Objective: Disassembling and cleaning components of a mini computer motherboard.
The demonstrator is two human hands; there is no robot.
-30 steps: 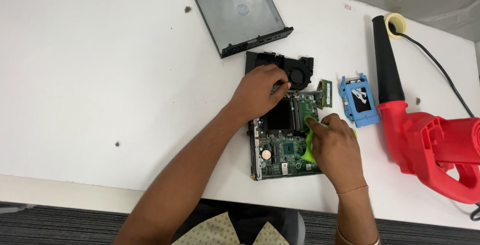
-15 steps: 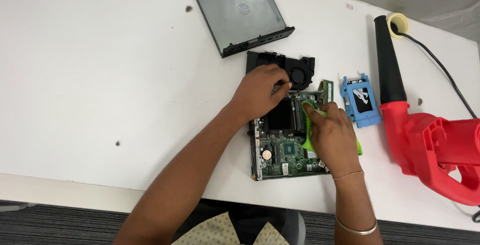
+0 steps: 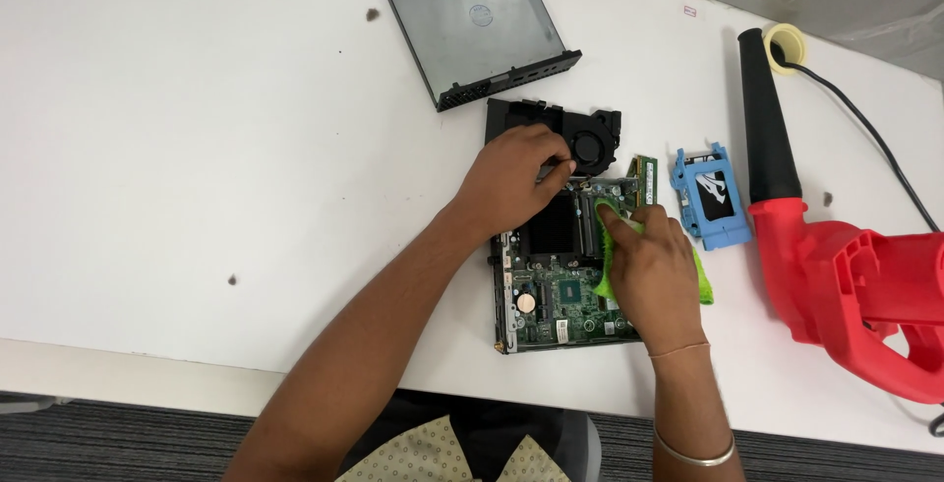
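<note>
An opened small computer with a green circuit board [image 3: 551, 295] lies on the white table [image 3: 197, 128]. My left hand [image 3: 511, 182] rests on its upper left part, fingers curled by the black fan housing [image 3: 590, 138]. My right hand [image 3: 654, 271] presses a green cloth [image 3: 700, 285] onto the board's upper right area, near the memory slots.
A grey metal case lid [image 3: 477, 25] lies upside down at the back. A blue plastic drive bracket [image 3: 710, 197] sits right of the computer. A red and black electric blower [image 3: 836, 256] lies at the right, its cord running past a roll of tape [image 3: 787, 44].
My right hand has slid the green cloth up the board toward the memory slots. My left hand has stayed on the computer's upper left.
</note>
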